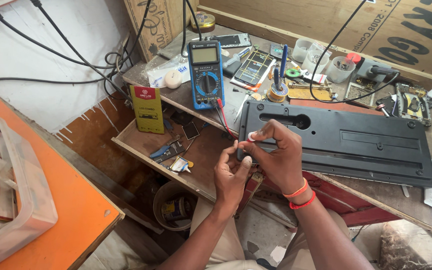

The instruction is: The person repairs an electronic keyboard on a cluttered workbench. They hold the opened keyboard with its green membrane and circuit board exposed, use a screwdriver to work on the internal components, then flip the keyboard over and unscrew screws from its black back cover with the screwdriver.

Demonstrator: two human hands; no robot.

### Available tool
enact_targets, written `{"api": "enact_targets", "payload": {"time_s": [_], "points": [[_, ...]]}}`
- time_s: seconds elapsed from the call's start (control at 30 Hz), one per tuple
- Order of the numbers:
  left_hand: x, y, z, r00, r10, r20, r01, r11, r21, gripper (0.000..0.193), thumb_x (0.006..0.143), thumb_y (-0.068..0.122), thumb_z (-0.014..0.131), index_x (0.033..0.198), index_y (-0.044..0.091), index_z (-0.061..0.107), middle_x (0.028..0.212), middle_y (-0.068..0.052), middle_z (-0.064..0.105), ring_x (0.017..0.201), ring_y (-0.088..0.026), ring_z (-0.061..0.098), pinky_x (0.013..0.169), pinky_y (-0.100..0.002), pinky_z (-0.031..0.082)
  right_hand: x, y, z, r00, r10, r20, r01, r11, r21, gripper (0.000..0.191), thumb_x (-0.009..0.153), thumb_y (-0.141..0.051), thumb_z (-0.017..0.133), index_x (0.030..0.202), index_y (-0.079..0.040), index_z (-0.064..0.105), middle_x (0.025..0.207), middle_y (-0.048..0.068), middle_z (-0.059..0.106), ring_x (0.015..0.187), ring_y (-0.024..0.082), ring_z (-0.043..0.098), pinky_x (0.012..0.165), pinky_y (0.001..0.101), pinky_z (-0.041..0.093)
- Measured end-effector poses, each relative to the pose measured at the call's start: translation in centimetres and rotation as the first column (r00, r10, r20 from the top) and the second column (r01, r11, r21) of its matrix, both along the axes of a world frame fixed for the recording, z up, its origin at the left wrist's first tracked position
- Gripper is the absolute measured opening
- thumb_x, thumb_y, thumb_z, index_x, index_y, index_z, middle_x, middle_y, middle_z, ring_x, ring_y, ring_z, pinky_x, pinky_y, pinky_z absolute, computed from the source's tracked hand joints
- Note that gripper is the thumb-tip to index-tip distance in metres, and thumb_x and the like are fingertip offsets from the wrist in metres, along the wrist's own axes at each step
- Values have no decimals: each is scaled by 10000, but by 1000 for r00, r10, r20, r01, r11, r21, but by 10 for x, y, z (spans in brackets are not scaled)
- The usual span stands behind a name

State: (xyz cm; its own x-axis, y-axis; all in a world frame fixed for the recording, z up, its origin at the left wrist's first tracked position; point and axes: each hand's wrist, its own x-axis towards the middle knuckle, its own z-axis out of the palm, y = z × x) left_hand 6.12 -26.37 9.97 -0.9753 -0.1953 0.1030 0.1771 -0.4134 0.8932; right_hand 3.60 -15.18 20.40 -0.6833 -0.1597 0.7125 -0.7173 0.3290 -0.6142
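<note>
1. The right hand (276,155), at the centre of the frame, is closed to a pinch: thumb and forefinger grip a small white round piece (252,136) with a touch of red at its edge, held just above the near left corner of the long black panel (346,142).
2. The left hand (230,175) sits just below and left of the right, fingers curled, their tips touching the right hand's thumb near the white piece. Whether it grips anything itself cannot be told.
3. The white piece lies up and slightly right of the left hand, which is a fingertip away; the right hand already has it.
4. The black panel's long axis runs from centre frame to the right edge, tilting slightly downward, flat on the cluttered bench (141,75).
5. A blue multimeter (206,74) stands upper centre, its red and black leads trailing down toward the hands.
6. A yellow box (147,108) leans left of it, above an open drawer (151,140) of small parts.
</note>
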Motion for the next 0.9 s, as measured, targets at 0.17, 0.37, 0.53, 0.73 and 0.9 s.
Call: {"api": "enact_targets", "payload": {"time_s": [0.17,0.37,0.53,0.73,0.9], "points": [[-2,-3,-2,997,-31,-72,32,999,12,502,954,97,684,1416,-13,519,1025,-87,735,882,-102,714,767,-279,638,-1,7,-12,998,19,-54,-26,989,-144,259,853,65,841,970,-14,624,991,88,663,910,174,689,815,290,578],[-2,-36,-10,997,-71,23,74,982,-175,477,951,246,671,1393,92,580,910,-35,754,755,-104,727,643,-238,563,-16,75,-13,991,-118,-66,63,834,-548,324,1028,126,795,1121,-29,526,1065,92,651,963,158,720,858,291,644],[8,-84,-17,996,-28,89,84,678,-730,169,911,190,745,979,48,806,840,-81,775,715,-175,706,653,-304,547,-24,149,-11,981,-182,75,191,791,-581,269,1067,132,794,1122,10,561,1033,102,666,908,127,680,851,271,632],[18,-98,-23,985,-110,-131,-97,272,-958,94,770,114,806,859,85,800,880,-94,743,864,-320,678,781,-420,531,-28,172,-34,988,-69,138,143,753,-642,240,1074,114,749,1165,-16,570,1040,86,683,897,127,704,815,250,629],[17,-87,-28,986,-95,-135,-116,180,-977,89,731,87,811,819,82,797,913,-106,733,910,-354,645,812,-482,503,-28,174,-45,985,-119,127,171,787,-593,212,1077,161,732,1130,27,577,1067,107,680,919,134,698,873,270,638]]}}
